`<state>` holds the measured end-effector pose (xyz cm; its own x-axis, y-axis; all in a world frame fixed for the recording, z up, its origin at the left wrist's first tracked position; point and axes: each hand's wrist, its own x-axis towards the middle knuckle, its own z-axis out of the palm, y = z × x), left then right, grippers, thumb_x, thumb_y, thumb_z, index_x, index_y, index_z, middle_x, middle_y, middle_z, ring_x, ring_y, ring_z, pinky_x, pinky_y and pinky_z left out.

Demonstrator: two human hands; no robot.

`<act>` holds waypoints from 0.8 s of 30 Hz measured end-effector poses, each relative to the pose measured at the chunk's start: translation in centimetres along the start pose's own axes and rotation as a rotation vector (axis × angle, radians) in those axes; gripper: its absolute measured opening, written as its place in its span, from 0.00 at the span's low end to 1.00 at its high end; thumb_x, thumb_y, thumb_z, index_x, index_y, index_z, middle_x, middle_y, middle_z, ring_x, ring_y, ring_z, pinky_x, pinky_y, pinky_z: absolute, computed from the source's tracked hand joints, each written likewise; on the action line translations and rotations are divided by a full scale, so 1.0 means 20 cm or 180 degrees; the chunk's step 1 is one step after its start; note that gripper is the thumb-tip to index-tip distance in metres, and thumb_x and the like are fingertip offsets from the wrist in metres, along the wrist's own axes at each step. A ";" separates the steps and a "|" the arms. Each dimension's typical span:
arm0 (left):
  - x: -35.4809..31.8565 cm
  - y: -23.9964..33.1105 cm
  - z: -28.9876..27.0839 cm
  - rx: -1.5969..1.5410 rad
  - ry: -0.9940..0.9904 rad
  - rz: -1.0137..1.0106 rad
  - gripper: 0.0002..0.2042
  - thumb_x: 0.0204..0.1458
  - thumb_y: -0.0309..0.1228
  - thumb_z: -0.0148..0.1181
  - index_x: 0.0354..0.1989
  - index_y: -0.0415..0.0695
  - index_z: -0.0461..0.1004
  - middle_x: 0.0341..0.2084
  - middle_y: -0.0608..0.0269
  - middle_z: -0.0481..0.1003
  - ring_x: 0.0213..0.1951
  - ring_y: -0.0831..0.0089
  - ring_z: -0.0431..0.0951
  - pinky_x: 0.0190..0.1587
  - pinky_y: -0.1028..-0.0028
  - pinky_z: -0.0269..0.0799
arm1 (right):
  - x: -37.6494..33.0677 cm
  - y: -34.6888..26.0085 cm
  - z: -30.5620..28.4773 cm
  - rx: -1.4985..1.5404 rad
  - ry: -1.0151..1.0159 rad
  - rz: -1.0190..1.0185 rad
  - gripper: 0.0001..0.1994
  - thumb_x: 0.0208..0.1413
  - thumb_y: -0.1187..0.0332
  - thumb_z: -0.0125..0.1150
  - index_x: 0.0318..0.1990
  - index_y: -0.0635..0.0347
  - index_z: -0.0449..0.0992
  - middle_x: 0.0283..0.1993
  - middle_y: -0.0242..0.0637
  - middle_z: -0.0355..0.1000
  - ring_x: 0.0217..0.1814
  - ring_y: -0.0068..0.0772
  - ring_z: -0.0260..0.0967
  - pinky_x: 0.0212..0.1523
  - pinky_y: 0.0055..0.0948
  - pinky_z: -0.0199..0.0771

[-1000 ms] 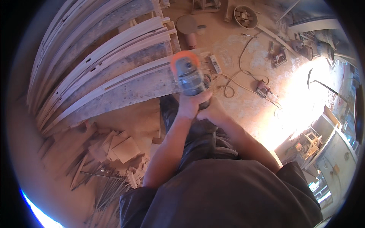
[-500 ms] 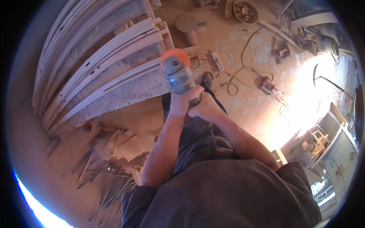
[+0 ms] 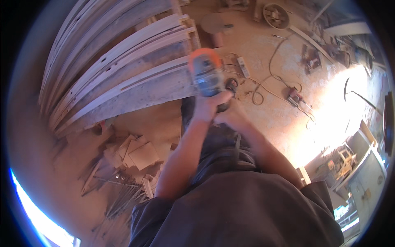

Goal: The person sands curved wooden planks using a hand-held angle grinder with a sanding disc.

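Gripping a grey-bodied power tool with round orange disc near the right end of a long pale wooden plank, left hand closed round its body, right hand curled on its rear, partly hidden; probably weighty, rigid, best held at both.

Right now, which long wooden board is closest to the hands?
The long, pale, grooved wooden board, lowest in the row and nearest the left hand holding the grey power tool; the other long, pale boards lie farther beyond it.
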<state>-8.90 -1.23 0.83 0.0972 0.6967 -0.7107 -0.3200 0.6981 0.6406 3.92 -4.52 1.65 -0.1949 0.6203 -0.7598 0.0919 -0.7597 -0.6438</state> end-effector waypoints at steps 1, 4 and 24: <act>0.03 -0.01 0.03 0.0667 -0.0090 0.0187 0.13 0.42 0.26 0.76 0.37 0.42 0.80 0.30 0.65 0.79 0.31 0.73 0.79 0.37 0.68 0.75 | 0.00 0.05 -0.05 0.0373 0.0033 -0.0176 0.14 0.33 0.70 0.72 0.32 0.66 0.81 0.29 0.36 0.79 0.30 0.27 0.77 0.33 0.31 0.77; 0.03 0.03 0.16 0.0342 -0.0264 -0.0160 0.17 0.41 0.34 0.78 0.38 0.40 0.81 0.33 0.61 0.81 0.33 0.72 0.80 0.42 0.67 0.78 | -0.06 -0.01 -0.12 0.0659 0.0206 -0.0050 0.14 0.33 0.74 0.70 0.33 0.68 0.80 0.29 0.37 0.79 0.30 0.27 0.77 0.32 0.29 0.77; -0.20 0.46 -1.26 -0.1082 0.0616 0.0119 0.08 0.46 0.28 0.73 0.31 0.43 0.79 0.26 0.68 0.77 0.27 0.77 0.77 0.30 0.71 0.72 | 0.33 -0.38 1.29 -0.0591 -0.0806 0.0072 0.14 0.35 0.78 0.68 0.36 0.67 0.79 0.30 0.36 0.77 0.32 0.30 0.77 0.34 0.31 0.77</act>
<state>-35.96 -1.79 2.31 -0.0897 0.6539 -0.7513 -0.6170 0.5556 0.5573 -23.34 0.27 3.95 -0.4255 0.5176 -0.7423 0.2712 -0.7097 -0.6502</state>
